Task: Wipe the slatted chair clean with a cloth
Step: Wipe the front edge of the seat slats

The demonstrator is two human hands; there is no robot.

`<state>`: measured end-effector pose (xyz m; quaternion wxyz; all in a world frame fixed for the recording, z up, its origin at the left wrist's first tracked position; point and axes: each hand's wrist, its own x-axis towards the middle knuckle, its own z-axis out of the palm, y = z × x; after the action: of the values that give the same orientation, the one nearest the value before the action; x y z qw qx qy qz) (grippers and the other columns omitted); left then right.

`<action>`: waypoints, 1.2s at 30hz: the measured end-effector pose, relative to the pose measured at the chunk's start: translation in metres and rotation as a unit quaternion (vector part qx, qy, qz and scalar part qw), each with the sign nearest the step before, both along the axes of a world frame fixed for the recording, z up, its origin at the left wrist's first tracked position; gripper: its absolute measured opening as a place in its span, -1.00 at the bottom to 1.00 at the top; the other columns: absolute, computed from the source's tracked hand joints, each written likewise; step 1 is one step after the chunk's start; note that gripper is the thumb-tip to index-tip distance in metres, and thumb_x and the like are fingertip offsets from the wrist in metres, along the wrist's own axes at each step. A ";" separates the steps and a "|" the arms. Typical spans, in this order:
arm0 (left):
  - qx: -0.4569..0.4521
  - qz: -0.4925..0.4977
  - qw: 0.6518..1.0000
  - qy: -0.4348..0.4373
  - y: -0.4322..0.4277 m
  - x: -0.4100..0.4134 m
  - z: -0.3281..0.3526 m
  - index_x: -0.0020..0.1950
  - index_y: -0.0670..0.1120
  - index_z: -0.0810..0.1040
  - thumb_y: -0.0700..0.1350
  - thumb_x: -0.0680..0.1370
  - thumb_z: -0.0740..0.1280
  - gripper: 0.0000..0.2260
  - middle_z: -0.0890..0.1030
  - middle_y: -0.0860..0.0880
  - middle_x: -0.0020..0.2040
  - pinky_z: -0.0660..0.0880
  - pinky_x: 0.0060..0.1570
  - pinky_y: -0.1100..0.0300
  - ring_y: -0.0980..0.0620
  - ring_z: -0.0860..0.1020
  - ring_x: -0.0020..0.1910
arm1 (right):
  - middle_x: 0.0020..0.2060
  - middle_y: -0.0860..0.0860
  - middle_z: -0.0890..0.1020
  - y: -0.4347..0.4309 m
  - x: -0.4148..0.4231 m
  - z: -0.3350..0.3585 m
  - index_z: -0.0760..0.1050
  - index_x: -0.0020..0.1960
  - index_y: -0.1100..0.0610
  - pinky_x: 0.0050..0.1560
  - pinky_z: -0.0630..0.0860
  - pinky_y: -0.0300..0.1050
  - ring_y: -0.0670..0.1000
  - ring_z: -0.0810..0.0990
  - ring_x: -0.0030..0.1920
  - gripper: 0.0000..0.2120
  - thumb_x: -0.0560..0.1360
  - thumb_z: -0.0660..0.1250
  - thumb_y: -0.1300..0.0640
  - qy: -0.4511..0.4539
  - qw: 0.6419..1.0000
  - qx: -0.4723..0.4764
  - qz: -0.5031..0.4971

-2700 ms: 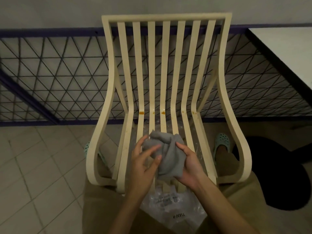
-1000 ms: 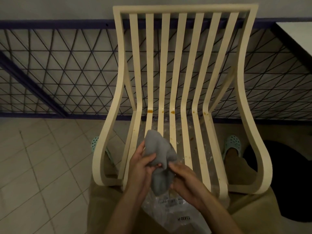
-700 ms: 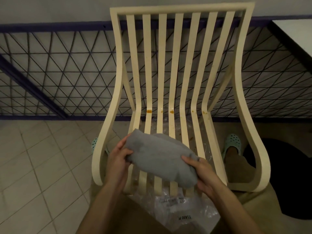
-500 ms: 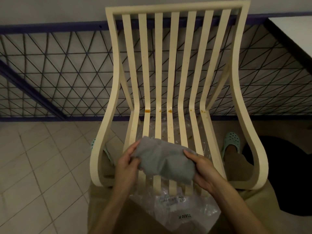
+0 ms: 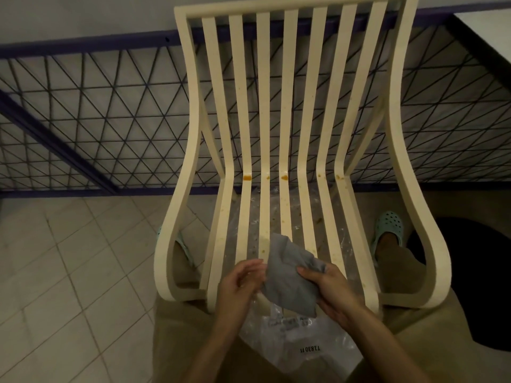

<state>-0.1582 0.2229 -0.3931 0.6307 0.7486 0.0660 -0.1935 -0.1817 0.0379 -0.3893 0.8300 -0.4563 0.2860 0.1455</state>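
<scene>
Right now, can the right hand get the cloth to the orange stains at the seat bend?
Probably yes: the right hand grips the cloth, and only slats lie between it and the stains.

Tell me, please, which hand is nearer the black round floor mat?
Right. The right hand, gripping the grey cloth, lies left of the black mat; the left hand is farther left, beyond the cloth.

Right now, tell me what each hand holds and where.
The right hand grips the grey cloth by its right edge, thumb on top. The left hand is at its left edge; grip unclear.
</scene>
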 end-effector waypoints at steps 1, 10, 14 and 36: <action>0.024 -0.005 1.000 0.005 0.004 0.001 -0.006 0.17 0.07 0.55 -0.11 0.55 0.34 -0.79 0.62 0.11 0.11 0.54 -0.15 0.37 0.13 0.57 0.09 | 0.08 0.18 0.67 0.001 0.000 -0.001 0.51 0.23 0.28 0.00 0.64 -0.05 0.16 0.66 0.08 -0.72 0.52 0.29 0.33 -0.002 1.000 -0.001 0.003; -0.082 0.079 0.981 0.155 0.011 -0.002 -0.012 0.15 -0.09 0.56 -0.18 0.54 0.35 -0.81 0.66 -0.11 0.06 0.61 -0.13 0.13 -0.06 0.65 0.00 | 0.14 -0.04 0.62 0.022 0.014 0.000 0.54 0.19 0.00 -0.03 0.55 -0.34 -0.04 0.60 0.15 -0.68 0.48 0.39 0.26 -0.106 0.957 -0.235 0.129; -0.066 0.103 0.982 0.144 0.017 0.008 -0.014 0.16 -0.02 0.54 -0.24 0.56 0.29 -0.79 0.65 -0.05 0.04 0.59 -0.22 0.15 -0.03 0.65 -0.03 | 0.45 -0.32 0.16 0.043 0.014 -0.011 0.23 0.47 -0.22 0.36 0.20 -0.37 -0.30 0.10 0.44 -0.37 0.50 0.40 0.07 -0.229 0.824 -0.428 0.292; 0.239 0.091 0.967 -0.007 0.050 0.057 -0.101 -0.07 -0.14 0.43 -0.21 0.51 0.28 -0.96 0.48 -0.12 -0.09 0.49 -0.06 0.00 -0.14 0.50 -0.09 | 0.01 0.04 0.53 0.063 0.045 -0.088 0.50 0.16 0.17 0.05 0.58 -0.04 -0.01 0.54 -0.05 -0.75 0.49 0.32 0.24 -0.028 0.814 -0.515 0.267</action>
<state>-0.1011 0.2728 -0.4937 0.4485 0.8700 0.1737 -0.1085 -0.1371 0.1009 -0.4774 0.4095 -0.8794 0.1632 0.1796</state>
